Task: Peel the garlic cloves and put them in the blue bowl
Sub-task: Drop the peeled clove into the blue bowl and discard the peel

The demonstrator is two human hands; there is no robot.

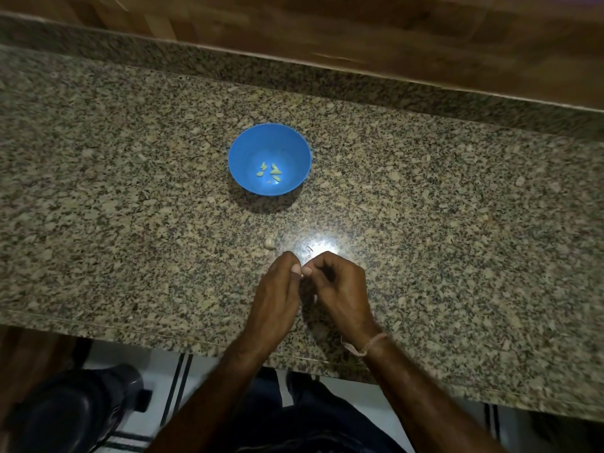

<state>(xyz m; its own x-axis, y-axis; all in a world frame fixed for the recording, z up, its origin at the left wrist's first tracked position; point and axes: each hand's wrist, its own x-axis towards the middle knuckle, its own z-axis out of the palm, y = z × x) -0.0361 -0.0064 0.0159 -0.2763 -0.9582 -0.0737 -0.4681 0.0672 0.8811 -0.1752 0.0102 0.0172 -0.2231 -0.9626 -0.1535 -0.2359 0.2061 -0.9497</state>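
Left hand (277, 289) and right hand (340, 289) curled tip to tip, cannot tell what they grasp; garlic clove (269, 243) at eleven o'clock; blue bowl (242, 152), peeled cloves (271, 171) inside, at twelve

- Between left hand (277, 289) and right hand (340, 289), 6 o'clock: curled fingertips meet; whatever they pinch is hidden.
- Peeled garlic cloves (270, 173) in blue bowl (242, 152): too small to count surely (five or so).
- Pale lump (269, 243) on countertop (130, 191): skin on or off, unclear.
- Dark rounded object (75, 410), 7 o'clock: blurred, cut by the edge.
- Forearms: cut off at 6 o'clock.
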